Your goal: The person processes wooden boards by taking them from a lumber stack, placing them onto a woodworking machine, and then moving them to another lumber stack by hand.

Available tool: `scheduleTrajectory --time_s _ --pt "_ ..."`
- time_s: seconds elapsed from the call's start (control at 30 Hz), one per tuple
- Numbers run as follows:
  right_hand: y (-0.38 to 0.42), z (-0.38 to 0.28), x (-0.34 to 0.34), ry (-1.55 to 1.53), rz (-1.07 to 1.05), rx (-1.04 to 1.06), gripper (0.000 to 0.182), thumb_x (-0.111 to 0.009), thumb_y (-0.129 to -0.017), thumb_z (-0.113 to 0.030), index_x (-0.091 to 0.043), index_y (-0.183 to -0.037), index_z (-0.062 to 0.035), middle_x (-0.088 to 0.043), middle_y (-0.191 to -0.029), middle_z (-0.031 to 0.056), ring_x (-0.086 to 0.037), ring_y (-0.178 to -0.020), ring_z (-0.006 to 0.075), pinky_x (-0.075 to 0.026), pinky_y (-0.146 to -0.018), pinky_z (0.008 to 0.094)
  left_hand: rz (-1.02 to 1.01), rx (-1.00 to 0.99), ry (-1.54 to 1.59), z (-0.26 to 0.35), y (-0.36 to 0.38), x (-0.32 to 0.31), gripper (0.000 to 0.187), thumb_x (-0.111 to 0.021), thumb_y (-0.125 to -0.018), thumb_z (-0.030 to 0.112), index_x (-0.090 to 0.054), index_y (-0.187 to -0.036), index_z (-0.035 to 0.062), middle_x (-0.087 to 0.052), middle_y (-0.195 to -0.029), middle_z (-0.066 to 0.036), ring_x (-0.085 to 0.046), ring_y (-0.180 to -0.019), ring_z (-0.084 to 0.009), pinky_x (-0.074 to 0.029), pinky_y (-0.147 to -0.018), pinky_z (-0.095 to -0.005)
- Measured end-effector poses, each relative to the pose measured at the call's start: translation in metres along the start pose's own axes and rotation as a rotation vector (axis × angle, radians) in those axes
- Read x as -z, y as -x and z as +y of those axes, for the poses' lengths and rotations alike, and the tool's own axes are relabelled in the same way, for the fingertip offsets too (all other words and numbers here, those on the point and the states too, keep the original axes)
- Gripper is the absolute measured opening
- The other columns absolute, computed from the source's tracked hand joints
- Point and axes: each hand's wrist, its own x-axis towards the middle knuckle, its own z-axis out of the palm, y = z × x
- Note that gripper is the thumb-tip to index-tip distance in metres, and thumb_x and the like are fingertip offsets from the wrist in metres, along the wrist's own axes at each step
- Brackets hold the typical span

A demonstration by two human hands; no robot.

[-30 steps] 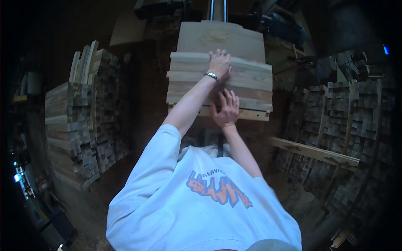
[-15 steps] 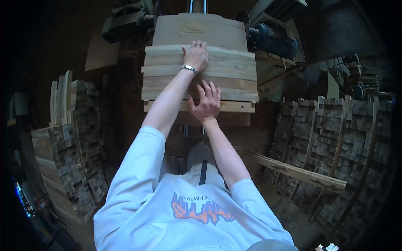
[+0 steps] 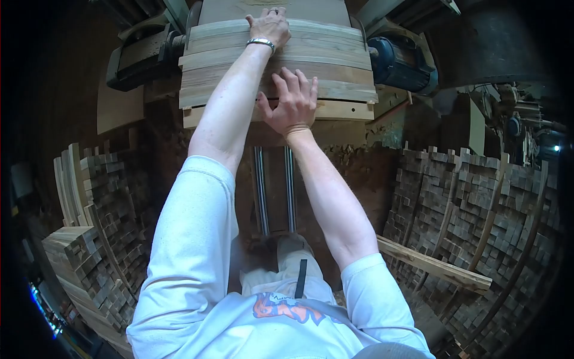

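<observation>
Several wooden boards [image 3: 335,52] lie side by side across a sliding table [image 3: 311,8], with a pale wooden rail [image 3: 335,110] along their near edge. My left hand [image 3: 270,30], with a metal bracelet at the wrist, rests on the far boards with its fingers spread. Nearer to me, my right hand [image 3: 292,103] lies across the near boards and the rail, fingers apart. Neither hand is wrapped round anything.
Motors stand at the left [image 3: 140,57] and right [image 3: 402,64] of the boards. Two metal rails [image 3: 290,185] run below the table. Stacked wood blocks rise at the left [image 3: 113,209] and right [image 3: 466,203]. A plank [image 3: 433,263] juts out at right.
The table, boards and both hands have moved forward, away from my body, and the boards now sit between the two motors. More of the metal rails shows. Both hands keep their places on the wood.
</observation>
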Motion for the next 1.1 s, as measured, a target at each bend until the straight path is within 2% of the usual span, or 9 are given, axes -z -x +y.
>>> scheduleTrajectory --time_s 0.17,0.23,0.57,0.67,0.73,0.97,1.03,1.07,1.1 --pt "-0.024 0.008 -0.012 0.071 -0.055 0.023 0.05 -0.062 -0.075 -0.046 -0.06 -0.112 -0.0128 -0.052 -0.123 0.0084 -0.044 -0.12 0.0303 -0.026 -0.106 0.0593 0.046 -0.011 0.003 -0.007 -0.037 -0.02 0.043 -0.05 -0.081 0.019 -0.048 -0.123 0.0125 -0.053 -0.128 -0.006 -0.046 -0.122 -0.0238 -0.028 -0.097 -0.0685" --pt "-0.033 0.014 -0.022 0.104 -0.045 0.043 0.052 -0.06 -0.076 -0.048 -0.058 -0.114 -0.0124 -0.051 -0.124 0.0098 -0.044 -0.122 0.0295 -0.026 -0.106 0.0597 0.128 -0.077 0.01 -0.008 -0.037 -0.011 0.051 -0.051 -0.08 0.02 -0.048 -0.129 0.0058 -0.051 -0.131 -0.01 -0.045 -0.124 -0.0269 -0.033 -0.099 -0.0597" --pt "-0.084 0.031 -0.058 0.116 -0.036 0.069 0.06 -0.062 -0.072 -0.047 -0.054 -0.12 -0.0129 -0.05 -0.127 0.0081 -0.042 -0.123 0.0295 -0.023 -0.108 0.0583 0.158 -0.014 -0.004 -0.017 -0.1 -0.018 0.037 -0.049 -0.084 0.018 -0.051 -0.121 0.0094 -0.056 -0.121 -0.009 -0.05 -0.117 -0.025 -0.037 -0.095 -0.0576" --pt "-0.099 0.035 -0.069 0.137 -0.075 0.04 0.065 -0.061 -0.073 -0.049 -0.049 -0.127 -0.0131 -0.046 -0.132 0.0089 -0.037 -0.128 0.0295 -0.019 -0.109 0.0579 0.145 -0.021 -0.047 -0.018 -0.113 -0.017 0.038 -0.047 -0.086 0.018 -0.05 -0.122 0.0093 -0.056 -0.122 -0.009 -0.05 -0.118 -0.0244 -0.036 -0.095 -0.0581" --pt "-0.11 0.039 -0.078 0.212 -0.167 -0.007 0.075 -0.056 -0.076 -0.054 -0.04 -0.137 -0.0127 -0.036 -0.142 0.0107 -0.027 -0.136 0.0304 -0.012 -0.113 0.0557 0.124 -0.011 -0.063 -0.021 -0.124 -0.017 0.038 -0.046 -0.086 0.019 -0.05 -0.122 0.0092 -0.055 -0.123 -0.009 -0.05 -0.118 -0.0242 -0.036 -0.095 -0.0585" --pt "-0.123 0.045 -0.091 0.227 -0.311 -0.033 0.086 -0.046 -0.079 -0.064 -0.028 -0.145 -0.0102 -0.022 -0.151 0.0125 -0.014 -0.141 0.0325 -0.005 -0.115 0.05 -0.04 -0.019 -0.128 -0.02 -0.138 -0.014 0.043 -0.046 -0.085 0.024 -0.057 -0.124 0.0097 -0.047 -0.137 -0.009 -0.042 -0.129 -0.0245 -0.029 -0.102 -0.0612" --pt "-0.114 0.04 -0.08 0.207 -0.314 -0.037 0.085 -0.047 -0.08 -0.063 -0.029 -0.144 -0.0095 -0.023 -0.151 0.0131 -0.014 -0.141 0.0331 -0.006 -0.115 0.05 0.166 0.009 -0.025 -0.021 -0.126 -0.019 0.042 -0.048 -0.085 0.025 -0.058 -0.123 0.0114 -0.04 -0.144 -0.008 -0.036 -0.133 -0.0264 -0.027 -0.103 -0.0628" --pt "-0.108 0.036 -0.072 0.197 -0.307 -0.048 0.085 -0.047 -0.08 -0.063 -0.029 -0.144 -0.0095 -0.023 -0.151 0.0131 -0.014 -0.141 0.0331 -0.006 -0.115 0.05 -0.018 -0.043 -0.126 -0.02 -0.121 -0.017 0.049 -0.051 -0.083 0.03 -0.054 -0.128 0.0137 -0.034 -0.148 -0.008 -0.032 -0.136 -0.0293 -0.029 -0.104 -0.0602" --pt "-0.096 0.032 -0.064 0.174 -0.318 -0.052 0.085 -0.048 -0.08 -0.062 -0.03 -0.144 -0.0089 -0.023 -0.151 0.0135 -0.014 -0.141 0.0334 -0.006 -0.115 0.0503 -0.021 -0.055 -0.141 -0.015 -0.109 -0.016 0.049 -0.051 -0.083 0.03 -0.054 -0.128 0.0137 -0.034 -0.148 -0.008 -0.032 -0.136 -0.0293 -0.029 -0.104 -0.0602"
